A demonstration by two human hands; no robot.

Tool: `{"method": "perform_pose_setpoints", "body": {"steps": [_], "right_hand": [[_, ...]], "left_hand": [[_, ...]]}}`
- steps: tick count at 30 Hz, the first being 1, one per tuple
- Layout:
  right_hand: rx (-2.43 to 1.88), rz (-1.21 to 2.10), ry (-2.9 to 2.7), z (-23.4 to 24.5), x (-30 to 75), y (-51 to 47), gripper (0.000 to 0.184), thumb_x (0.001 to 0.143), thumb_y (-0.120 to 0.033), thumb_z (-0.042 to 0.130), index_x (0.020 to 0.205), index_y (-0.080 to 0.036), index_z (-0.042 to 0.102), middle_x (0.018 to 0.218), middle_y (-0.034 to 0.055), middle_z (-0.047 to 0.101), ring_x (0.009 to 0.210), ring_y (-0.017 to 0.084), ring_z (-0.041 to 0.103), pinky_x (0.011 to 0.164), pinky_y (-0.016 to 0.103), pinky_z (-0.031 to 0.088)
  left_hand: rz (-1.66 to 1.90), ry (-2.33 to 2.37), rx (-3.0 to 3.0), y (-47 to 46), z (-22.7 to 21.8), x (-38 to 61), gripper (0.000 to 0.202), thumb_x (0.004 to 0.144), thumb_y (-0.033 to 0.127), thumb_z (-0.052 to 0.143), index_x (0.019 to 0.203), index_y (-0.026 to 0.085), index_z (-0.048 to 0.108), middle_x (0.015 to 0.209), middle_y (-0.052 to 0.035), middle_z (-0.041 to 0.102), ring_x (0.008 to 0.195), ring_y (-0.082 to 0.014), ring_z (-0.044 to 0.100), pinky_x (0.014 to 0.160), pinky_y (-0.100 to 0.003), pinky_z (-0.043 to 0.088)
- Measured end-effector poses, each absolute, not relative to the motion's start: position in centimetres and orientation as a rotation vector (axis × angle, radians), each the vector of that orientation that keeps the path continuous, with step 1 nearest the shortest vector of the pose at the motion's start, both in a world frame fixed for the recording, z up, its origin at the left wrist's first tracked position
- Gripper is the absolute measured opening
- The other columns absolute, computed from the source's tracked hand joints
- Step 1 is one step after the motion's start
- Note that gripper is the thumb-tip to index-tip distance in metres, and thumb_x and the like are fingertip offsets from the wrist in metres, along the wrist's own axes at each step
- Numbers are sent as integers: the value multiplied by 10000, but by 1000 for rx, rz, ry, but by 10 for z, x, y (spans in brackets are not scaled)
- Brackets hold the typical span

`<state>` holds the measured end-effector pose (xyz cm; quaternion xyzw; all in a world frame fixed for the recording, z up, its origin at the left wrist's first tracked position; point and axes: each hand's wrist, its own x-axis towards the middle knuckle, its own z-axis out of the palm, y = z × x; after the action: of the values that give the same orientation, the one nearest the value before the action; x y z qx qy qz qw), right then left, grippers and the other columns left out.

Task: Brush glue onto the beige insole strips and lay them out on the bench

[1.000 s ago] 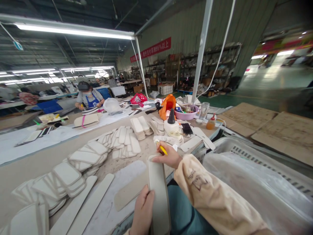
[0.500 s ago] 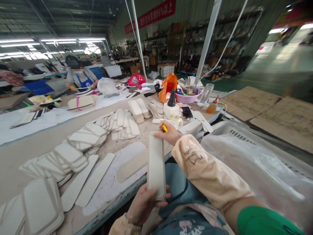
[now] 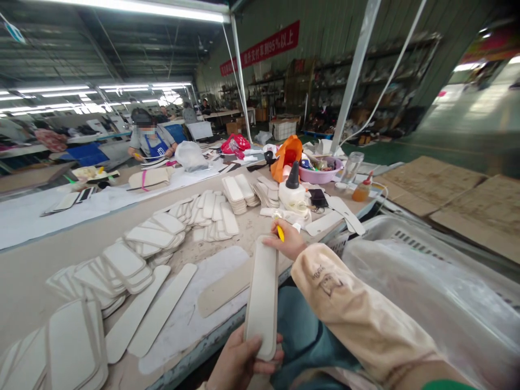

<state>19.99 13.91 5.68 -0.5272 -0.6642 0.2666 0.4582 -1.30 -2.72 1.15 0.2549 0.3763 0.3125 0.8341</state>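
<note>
Pale strip [image 3: 262,300] — held on the near side of the black-nozzled bottle [image 3: 291,196]. Left hand [image 3: 239,357] closed around the strip's lower end, farther from the bottle. Right hand [image 3: 290,239], closer to the bottle, grips the strip's upper end plus a yellow tool [image 3: 280,233] — type indeterminable. Pale panels [image 3: 124,259] lie heaped left of the bottle.

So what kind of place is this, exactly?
Probably a factory workshop: matching pale pieces lie piled along a worktable, a co-worker in a blue apron works farther back, and loaded shelves stand behind.
</note>
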Motion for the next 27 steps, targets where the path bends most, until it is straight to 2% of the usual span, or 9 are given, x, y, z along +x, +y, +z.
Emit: {"method": "perform_pose_setpoints", "body": {"steps": [4,8,10,13,15,18,23,27], "right_hand": [[-1414,624,-1692,27,193,152,302,676,-352,706,810,-216,471,750,-21,535,687,153,515,665,273,393],[-1479,553,-1845,-8,181,162,180,753,-292,637,838,-212,500,733,11,570,676,177,547,644,293,417],[-1434,499,-1911,-22,173,162,145,783,-277,607,874,-204,521,786,51,597,756,208,568,695,326,439],[-1287,497,-2018,-35,156,154,208,761,-313,651,910,-208,550,969,90,629,1024,247,548,884,365,426],[-1161,491,-2123,-44,143,146,275,720,-368,699,902,-208,569,1139,101,605,1185,255,465,998,376,363],[-1038,413,-2309,-59,126,133,387,688,-476,710,924,-193,591,1316,122,506,1298,298,338,1081,455,247],[-1137,323,-2431,-77,119,125,491,701,-573,657,1005,-191,601,1303,143,516,1349,342,228,1093,530,163],[-1349,255,-2294,-79,130,139,518,680,-583,673,1001,-182,606,1254,168,552,1333,370,254,1072,572,183]], "left_hand": [[717,959,471,-20,2,-24,401,739,347,690,1024,76,609,919,-157,676,754,-218,675,495,-181,523],[714,1043,457,-11,-19,-39,403,752,330,683,1049,77,582,924,-151,683,761,-209,686,501,-168,539],[692,1066,436,-8,-30,-45,417,754,322,682,1067,74,563,919,-154,687,754,-208,691,505,-170,545],[678,1117,394,-6,-41,-50,423,752,312,683,1072,75,540,901,-151,695,730,-207,696,498,-173,548],[676,1147,379,-6,-44,-50,414,755,307,680,1069,84,529,898,-147,698,720,-211,699,486,-174,546],[674,1174,356,-7,-44,-48,400,755,293,681,1056,86,517,892,-149,700,706,-215,701,473,-171,538],[652,1142,310,-6,-51,-50,415,724,268,713,1038,86,510,856,-146,696,675,-210,696,460,-170,529],[657,1140,328,-6,-67,-55,448,675,295,756,1019,112,534,783,-107,681,664,-217,694,456,-179,524]]}}
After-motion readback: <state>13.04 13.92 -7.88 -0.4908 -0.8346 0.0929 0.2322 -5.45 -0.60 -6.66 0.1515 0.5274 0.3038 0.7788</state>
